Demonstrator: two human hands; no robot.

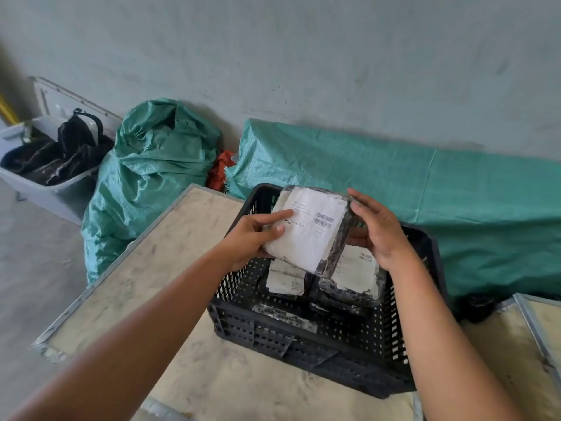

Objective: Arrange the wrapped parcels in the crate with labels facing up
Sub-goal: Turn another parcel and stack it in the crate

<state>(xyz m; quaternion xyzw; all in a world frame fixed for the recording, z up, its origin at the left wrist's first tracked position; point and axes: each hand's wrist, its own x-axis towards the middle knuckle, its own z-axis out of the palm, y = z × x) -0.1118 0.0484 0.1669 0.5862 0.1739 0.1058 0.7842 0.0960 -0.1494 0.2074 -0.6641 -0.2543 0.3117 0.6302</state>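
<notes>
The print on the white paper label of the clear-wrapped parcel [306, 229] held over the black perforated plastic crate [303, 338] is too small to read, and the left hand [252, 238] covers the label's near left corner while the right hand's [379, 232] fingers vanish behind the parcel's right edge. That parcel hides the far ends of two white-labelled wrapped parcels [355, 275] lying in the crate, whose text is also illegible. The pale, metal-edged worktop [127, 284] is cut off by the picture's bottom edge.

Single head-worn wide view looks down, seemingly close, over crate [318, 338].
</notes>
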